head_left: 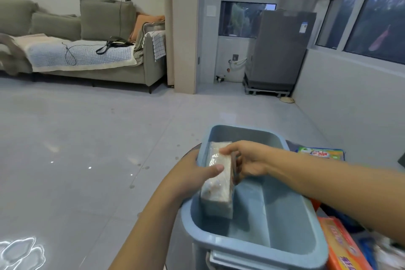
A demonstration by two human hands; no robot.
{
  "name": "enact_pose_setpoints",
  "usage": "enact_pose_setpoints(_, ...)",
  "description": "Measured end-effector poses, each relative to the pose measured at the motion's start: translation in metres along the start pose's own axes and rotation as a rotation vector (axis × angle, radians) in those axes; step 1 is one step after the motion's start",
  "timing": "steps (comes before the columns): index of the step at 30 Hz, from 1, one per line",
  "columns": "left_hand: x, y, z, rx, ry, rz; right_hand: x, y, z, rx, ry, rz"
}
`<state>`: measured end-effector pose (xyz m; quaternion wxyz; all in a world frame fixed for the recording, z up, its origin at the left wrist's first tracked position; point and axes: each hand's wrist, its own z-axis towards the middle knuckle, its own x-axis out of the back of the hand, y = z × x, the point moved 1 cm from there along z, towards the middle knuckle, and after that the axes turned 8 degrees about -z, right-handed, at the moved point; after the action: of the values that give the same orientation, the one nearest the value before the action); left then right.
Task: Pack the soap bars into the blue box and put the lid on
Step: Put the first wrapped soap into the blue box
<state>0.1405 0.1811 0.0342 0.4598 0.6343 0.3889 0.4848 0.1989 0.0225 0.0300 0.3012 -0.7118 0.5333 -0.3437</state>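
The right hand [247,163] covers the far edge of the soap pack [218,180], so how many bars it holds cannot be told, and its printing is too blurred to read. The lower corner of the blue box [252,247] runs out of the picture, and no lid can be picked out with certainty. The pack is a pale block in shiny clear wrap, standing tilted on its end inside the box against the left wall. The left hand [192,173] grips it from outside the wall, thumb pressed across its face; the right hand pinches its top edge with curled fingers. Orange packets [341,247] lie just beside the box on the right, partly cut off.
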Motion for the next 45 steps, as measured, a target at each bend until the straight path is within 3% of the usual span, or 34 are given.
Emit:
enact_pose_setpoints(7, 0.003, -0.015, 0.012, 0.045, 0.057, -0.068, -0.007, 0.002, 0.021, -0.053, -0.039, -0.035)
enact_pose_setpoints(13, 0.001, -0.020, 0.009, 0.040, 0.075, -0.173, -0.009, 0.012, 0.033, -0.094, -0.001, -0.218)
enact_pose_setpoints(16, -0.003, -0.018, 0.005, 0.045, 0.077, -0.238, -0.005, 0.019, 0.027, -0.240, -0.017, -0.262)
enact_pose_setpoints(20, -0.005, -0.016, 0.003, 0.037, 0.077, -0.255, -0.012, 0.033, 0.008, -0.426, -0.167, -0.144)
enact_pose_setpoints(30, -0.004, -0.017, -0.001, 0.047, 0.053, -0.263, -0.017, 0.031, 0.017, -0.343, -0.092, -0.089)
enact_pose_setpoints(38, -0.006, -0.011, -0.004, 0.027, 0.067, -0.204, -0.013, 0.026, 0.012, -0.344, -0.113, -0.222)
enact_pose_setpoints(45, -0.006, -0.003, -0.016, -0.111, 0.217, -0.104, -0.001, 0.016, -0.024, -0.062, -0.029, -0.162)
